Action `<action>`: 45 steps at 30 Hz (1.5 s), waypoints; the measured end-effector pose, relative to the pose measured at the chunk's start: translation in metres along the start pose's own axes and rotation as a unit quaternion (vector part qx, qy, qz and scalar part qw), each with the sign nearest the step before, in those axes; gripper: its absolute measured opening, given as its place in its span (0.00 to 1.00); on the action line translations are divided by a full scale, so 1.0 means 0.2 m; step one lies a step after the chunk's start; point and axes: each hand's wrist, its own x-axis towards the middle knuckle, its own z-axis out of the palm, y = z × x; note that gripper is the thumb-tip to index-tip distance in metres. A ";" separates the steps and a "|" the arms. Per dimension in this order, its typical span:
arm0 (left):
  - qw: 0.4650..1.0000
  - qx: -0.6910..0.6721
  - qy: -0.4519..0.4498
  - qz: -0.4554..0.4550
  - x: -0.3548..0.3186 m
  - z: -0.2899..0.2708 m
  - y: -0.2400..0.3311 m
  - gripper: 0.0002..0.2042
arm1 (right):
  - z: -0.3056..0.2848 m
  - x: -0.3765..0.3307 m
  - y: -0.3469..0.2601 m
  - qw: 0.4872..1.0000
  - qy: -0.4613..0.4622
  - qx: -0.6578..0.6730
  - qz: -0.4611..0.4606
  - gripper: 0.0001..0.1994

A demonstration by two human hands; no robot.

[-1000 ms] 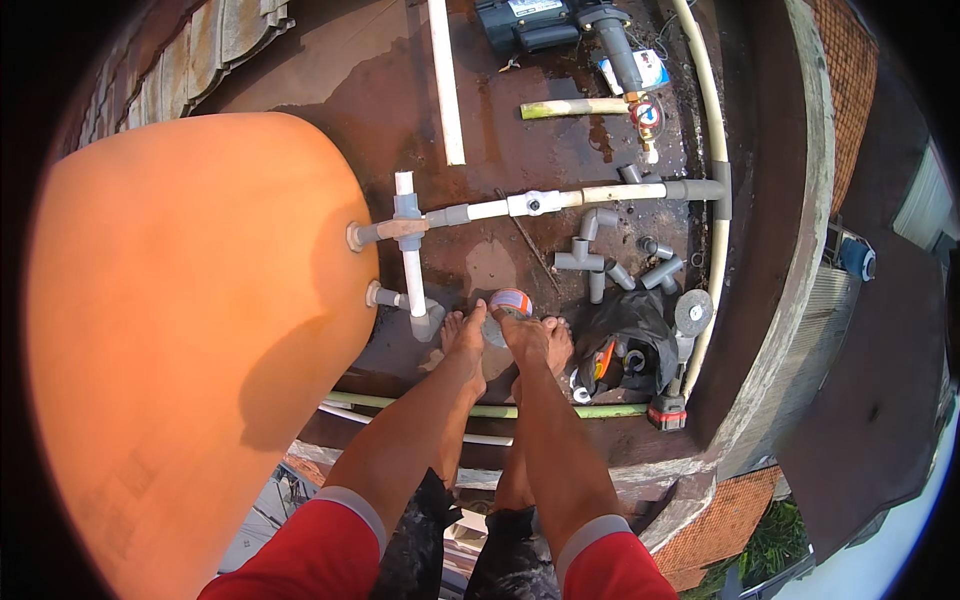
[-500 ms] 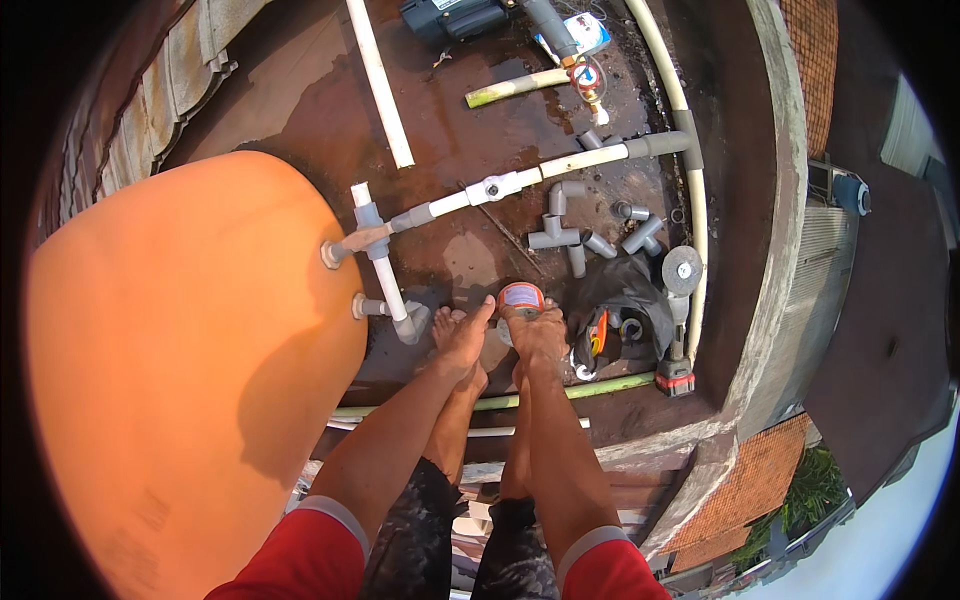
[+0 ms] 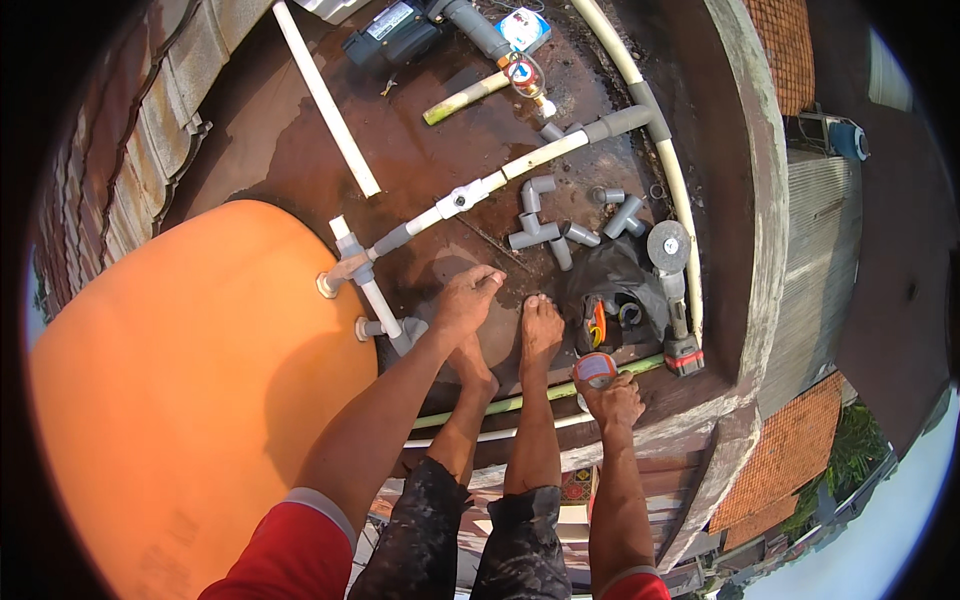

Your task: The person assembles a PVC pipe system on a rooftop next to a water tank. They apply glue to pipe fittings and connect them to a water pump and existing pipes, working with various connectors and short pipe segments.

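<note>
My left hand (image 3: pixel 466 302) hovers above the brown floor near my left foot, its fingers drawn together. Whatever they pinch, if anything, is too small to make out. Out to the right, my right hand (image 3: pixel 616 400) grips a round tin (image 3: pixel 595 368) with an orange rim and a pale label. The tin is above the green pipe (image 3: pixel 648 364), just in front of a black plastic bag (image 3: pixel 620 270) with an orange-and-yellow item showing in its mouth. Beside the bag lies a cordless angle grinder (image 3: pixel 676 300) with a grey disc.
A big orange tank (image 3: pixel 190 340) fills the left, joined to white pipework with a valve (image 3: pixel 462 199). Loose grey pipe fittings (image 3: pixel 535 232) lie ahead. Farther off are a pump (image 3: pixel 392 32), a pressure gauge (image 3: pixel 520 72) and a cut white pipe (image 3: pixel 325 95). A low wall (image 3: pixel 765 210) bounds the right.
My right hand has carried the tin right and nearer to me, away from my left hand. My left hand has risen slightly and stays near my feet. The view has shifted.
</note>
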 end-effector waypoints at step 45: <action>0.911 0.384 -0.132 -0.070 -1.53 -0.35 0.32 0.16 | -0.13 0.07 -0.89 0.981 0.065 0.083 -0.163 0.37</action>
